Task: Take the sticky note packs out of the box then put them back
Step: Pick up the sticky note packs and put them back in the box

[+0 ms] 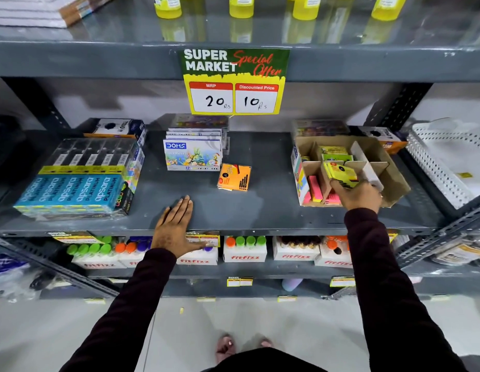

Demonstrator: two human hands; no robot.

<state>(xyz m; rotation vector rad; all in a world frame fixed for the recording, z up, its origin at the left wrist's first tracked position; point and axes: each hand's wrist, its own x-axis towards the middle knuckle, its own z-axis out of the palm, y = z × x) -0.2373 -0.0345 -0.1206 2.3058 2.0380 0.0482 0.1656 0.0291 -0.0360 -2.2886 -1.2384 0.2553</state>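
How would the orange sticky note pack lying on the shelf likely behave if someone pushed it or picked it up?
The orange sticky note pack lies flat, so it should slide rather than roll or tip. Its glossy wrap looks slightly slippery. It is probably light and fairly stiff, being a small, thin block.

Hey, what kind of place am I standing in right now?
Most likely a supermarket's stationery aisle. A "Super Market Special Offer" price sign hangs from a grey metal shelf stocked with Doms colour boxes and Apsara pencil packs, with smaller price tags on the shelves below.
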